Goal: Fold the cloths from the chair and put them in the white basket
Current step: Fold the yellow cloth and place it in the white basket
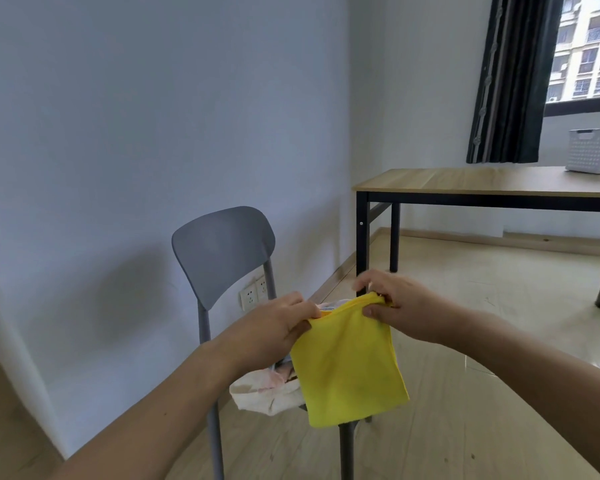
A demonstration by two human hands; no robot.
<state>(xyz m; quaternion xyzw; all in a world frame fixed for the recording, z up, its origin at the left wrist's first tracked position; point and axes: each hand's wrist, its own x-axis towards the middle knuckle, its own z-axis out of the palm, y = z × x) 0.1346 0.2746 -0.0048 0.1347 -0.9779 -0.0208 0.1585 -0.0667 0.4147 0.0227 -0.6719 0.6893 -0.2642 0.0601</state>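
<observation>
A yellow cloth [349,365] hangs folded in the air over the grey chair [222,251]. My left hand [278,327] pinches its upper left corner and my right hand [395,306] pinches its upper right corner. Behind the yellow cloth, a pile of pale cloths [267,393], cream and pink, lies on the chair seat, mostly hidden. The white basket [593,150] stands on the wooden table [465,181] at the far right, cut off by the frame edge.
The chair stands against a pale wall with two sockets [253,292] low down. The table has black legs [362,244]. A dark curtain [513,77] hangs beside a window. Light wooden floor [465,410] stretches between chair and table.
</observation>
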